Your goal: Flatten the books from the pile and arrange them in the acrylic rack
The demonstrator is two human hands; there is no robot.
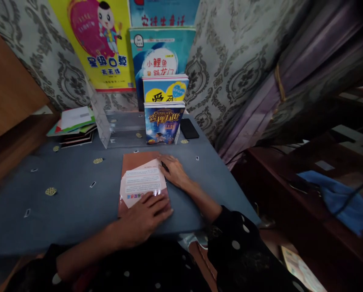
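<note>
On blue cloth [75, 215], book [143, 178] partly hidden under flat left hand [141, 219], grip of right hand [174, 173] unclear

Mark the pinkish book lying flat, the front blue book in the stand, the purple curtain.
Pinkish book [145, 178]: head view, on its pale text panel.
Front blue book [163, 125]: head view, middle of its cover.
Purple curtain [262, 102]: head view, on its gathered folds.

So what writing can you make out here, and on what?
"星级口算 天天练": yellow book
"安徒生童话": rear blue book
"小鲤鱼 跳龙门": teal book
"爱", next character partly covered: blue-and-yellow book
"查理九世": dark blue book
Too small or blurred: print on the flat book under the left hand, covers' smaller lettering, little marks on the tablecloth.
</note>
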